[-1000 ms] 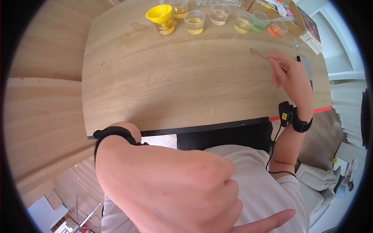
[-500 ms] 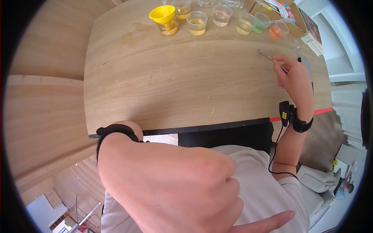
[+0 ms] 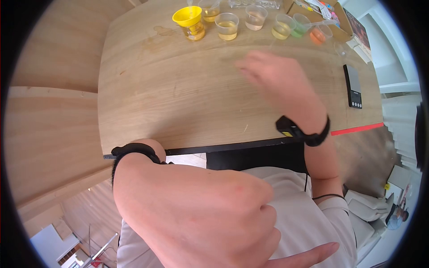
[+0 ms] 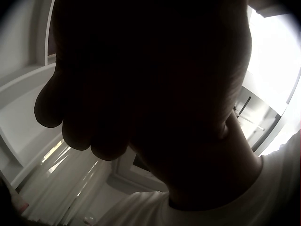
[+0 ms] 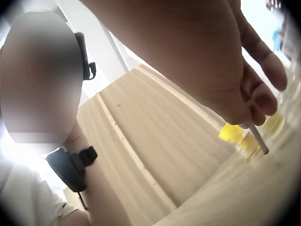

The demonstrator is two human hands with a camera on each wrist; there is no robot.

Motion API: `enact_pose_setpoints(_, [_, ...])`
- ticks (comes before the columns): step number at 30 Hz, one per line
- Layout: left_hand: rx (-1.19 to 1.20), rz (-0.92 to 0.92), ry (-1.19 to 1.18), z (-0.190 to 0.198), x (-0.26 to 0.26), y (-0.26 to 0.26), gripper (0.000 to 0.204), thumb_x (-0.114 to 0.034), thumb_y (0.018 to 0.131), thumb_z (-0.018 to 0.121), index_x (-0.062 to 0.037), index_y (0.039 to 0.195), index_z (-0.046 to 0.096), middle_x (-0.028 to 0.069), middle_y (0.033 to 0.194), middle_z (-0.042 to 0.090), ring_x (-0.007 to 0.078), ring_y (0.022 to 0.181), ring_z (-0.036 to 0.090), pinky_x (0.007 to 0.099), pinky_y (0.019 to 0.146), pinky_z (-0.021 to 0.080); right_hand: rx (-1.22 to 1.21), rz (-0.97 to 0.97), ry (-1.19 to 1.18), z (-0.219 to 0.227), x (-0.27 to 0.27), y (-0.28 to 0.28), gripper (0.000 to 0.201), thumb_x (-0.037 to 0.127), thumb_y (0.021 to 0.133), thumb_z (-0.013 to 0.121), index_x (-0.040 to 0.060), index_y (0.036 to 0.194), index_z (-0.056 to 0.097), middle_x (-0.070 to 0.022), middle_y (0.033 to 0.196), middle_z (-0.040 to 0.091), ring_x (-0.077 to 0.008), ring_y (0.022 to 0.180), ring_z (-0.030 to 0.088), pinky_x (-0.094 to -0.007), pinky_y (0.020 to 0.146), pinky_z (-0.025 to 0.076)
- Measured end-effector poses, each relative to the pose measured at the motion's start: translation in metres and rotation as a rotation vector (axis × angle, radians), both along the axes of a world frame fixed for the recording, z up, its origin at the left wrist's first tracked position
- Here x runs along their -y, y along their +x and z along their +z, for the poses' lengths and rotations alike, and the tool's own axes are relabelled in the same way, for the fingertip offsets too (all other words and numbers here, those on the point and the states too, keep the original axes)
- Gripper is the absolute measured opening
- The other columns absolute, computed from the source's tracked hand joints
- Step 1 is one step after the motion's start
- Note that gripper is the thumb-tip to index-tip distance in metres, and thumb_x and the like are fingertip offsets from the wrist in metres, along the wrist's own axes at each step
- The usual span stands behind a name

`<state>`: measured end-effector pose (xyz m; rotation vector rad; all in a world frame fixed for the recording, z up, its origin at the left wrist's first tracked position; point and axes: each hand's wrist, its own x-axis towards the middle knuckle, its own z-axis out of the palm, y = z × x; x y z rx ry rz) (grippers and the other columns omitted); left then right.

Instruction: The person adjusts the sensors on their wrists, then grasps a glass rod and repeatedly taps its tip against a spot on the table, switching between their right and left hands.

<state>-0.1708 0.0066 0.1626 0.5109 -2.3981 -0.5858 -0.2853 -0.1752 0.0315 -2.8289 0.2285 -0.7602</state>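
Blurred in the head view, my right hand (image 3: pixel 279 78) is over the middle of the table (image 3: pixel 187 98). In the right wrist view its fingers pinch a thin grey metal stick (image 5: pixel 259 140), its lower end pointing down near the tabletop. Nearest the hand are a cup of pale yellow liquid (image 3: pixel 227 29) and a jar of amber liquid (image 3: pixel 195 33) under a yellow funnel (image 3: pixel 187 16). My left hand (image 3: pixel 210 210) is raised close to the head camera, knuckles bent, one finger stretched out. It appears as a dark silhouette in the left wrist view, its palm side hidden.
More plastic cups line the far side, with pinkish liquid (image 3: pixel 255 20), yellow liquid (image 3: pixel 281 30), green liquid (image 3: pixel 300 29) and orange liquid (image 3: pixel 318 35). A cardboard box (image 3: pixel 342 27) stands at the back right. A black and silver digital scale (image 3: pixel 353 87) lies at the right edge.
My right hand, with the stick, has swung left from beside the scale to the middle of the table, uncovering the scale. My left hand stays where it was.
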Motion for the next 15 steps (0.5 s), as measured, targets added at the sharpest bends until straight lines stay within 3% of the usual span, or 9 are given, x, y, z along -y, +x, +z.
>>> enact_pose_setpoints(1, [0.003,0.0,0.004,-0.001,-0.001,-0.001,0.03,-0.006,0.062,0.06,-0.0109,0.055,0.032,0.0001,0.062,0.026,0.0138,0.052,0.03,0.029,0.046,0.021,-0.061,0.089,-0.001,0.001,-0.009,0.012,0.026,0.008,0.087,0.064,0.0068,0.112,0.069,-0.0111,0.089,0.069,-0.0294,0.079,0.069,-0.0382,0.065,0.054])
enact_pose_setpoints(3, [-0.067,0.079,-0.052,-0.007,-0.004,-0.007,0.023,-0.015,0.069,0.063,-0.0071,0.083,0.048,-0.0019,0.059,0.029,0.0129,0.049,0.031,0.0285,0.045,0.022,-0.122,0.184,-0.002,0.003,-0.018,0.026,0.032,0.003,0.081,0.061,0.0045,0.112,0.068,-0.0117,0.089,0.069,-0.0289,0.082,0.07,-0.038,0.066,0.054])
enact_pose_setpoints(6, [-0.173,0.206,-0.157,-0.014,-0.009,-0.012,0.056,-0.029,0.078,0.067,-0.0013,0.126,0.072,-0.005,0.055,0.033,0.0115,0.045,0.032,0.0278,0.044,0.024,-0.313,0.182,-0.047,0.008,-0.019,0.036,0.03,0.003,0.081,0.062,0.0036,0.11,0.067,-0.012,0.075,0.065,-0.0295,0.077,0.069,-0.0391,0.063,0.053])
enact_pose_setpoints(9, [-0.167,0.206,-0.128,-0.013,-0.011,-0.008,0.058,-0.037,0.082,0.066,-0.0021,0.129,0.07,-0.0054,0.054,0.033,0.0113,0.045,0.032,0.028,0.044,0.024,-0.257,0.111,-0.064,-0.003,-0.003,0.029,0.022,0.003,0.081,0.062,0.003,0.103,0.065,-0.0115,0.066,0.061,-0.0303,0.071,0.067,-0.0399,0.061,0.051])
enact_pose_setpoints(10, [-0.168,0.213,-0.13,-0.016,-0.008,-0.006,0.058,-0.037,0.082,0.066,-0.0021,0.129,0.07,-0.0054,0.054,0.033,0.0113,0.045,0.032,0.028,0.044,0.024,-0.214,0.054,-0.105,-0.007,0.005,0.023,0.019,0.011,0.089,0.061,0.006,0.107,0.065,-0.0121,0.065,0.06,-0.032,0.067,0.065,-0.0411,0.058,0.049])
enact_pose_setpoints(11, [-0.227,0.193,-0.167,-0.019,-0.002,-0.004,0.027,-0.022,0.073,0.064,-0.006,0.092,0.052,-0.0024,0.058,0.031,0.0131,0.049,0.031,0.0289,0.045,0.023,-0.169,-0.004,-0.142,-0.008,0.01,0.019,0.018,0.018,0.097,0.059,0.009,0.111,0.065,-0.0127,0.063,0.06,-0.0337,0.063,0.062,-0.0424,0.056,0.047])
enact_pose_setpoints(12, [-0.285,0.172,-0.203,-0.022,0.001,-0.002,0.029,-0.008,0.064,0.062,-0.01,0.055,0.034,0.0005,0.062,0.028,0.0148,0.053,0.031,0.0298,0.047,0.022,-0.169,0.001,-0.141,-0.007,0.013,0.013,0.018,0.018,0.097,0.059,0.009,0.111,0.065,-0.0127,0.063,0.06,-0.0337,0.063,0.062,-0.0424,0.056,0.047])
enact_pose_setpoints(15, [-0.279,0.122,-0.174,-0.023,0.003,-0.001,0.029,-0.008,0.066,0.063,-0.0098,0.055,0.036,0.0011,0.062,0.03,0.0158,0.053,0.031,0.0306,0.047,0.022,-0.251,-0.113,-0.181,0.009,0.005,-0.006,0.019,0.014,0.093,0.061,0.0082,0.111,0.065,-0.0127,0.063,0.06,-0.0346,0.063,0.063,-0.0429,0.056,0.048])
